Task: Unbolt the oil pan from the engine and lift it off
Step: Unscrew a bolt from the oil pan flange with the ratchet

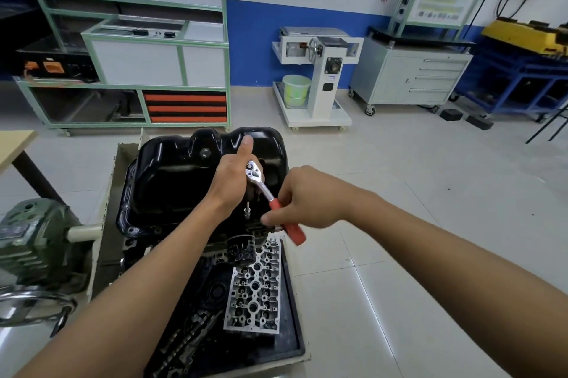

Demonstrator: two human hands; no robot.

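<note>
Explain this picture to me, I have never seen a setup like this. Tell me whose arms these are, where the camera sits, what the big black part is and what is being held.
There is no machine here. These are a person's two bare arms, seen by one wide-angle camera worn on the head, looking forward and down. The big black shell is the oil pan, sitting on top of the engine. The right hand grips the red handle of a ratchet. The left hand holds it just under the head, with the thumb stretched out. A socket extension runs down from the ratchet to the pan's near edge, probably onto a bolt, though the bolt itself is hidden. Nearer the camera, a black tray holds a silver cylinder head and other engine parts.
</note>
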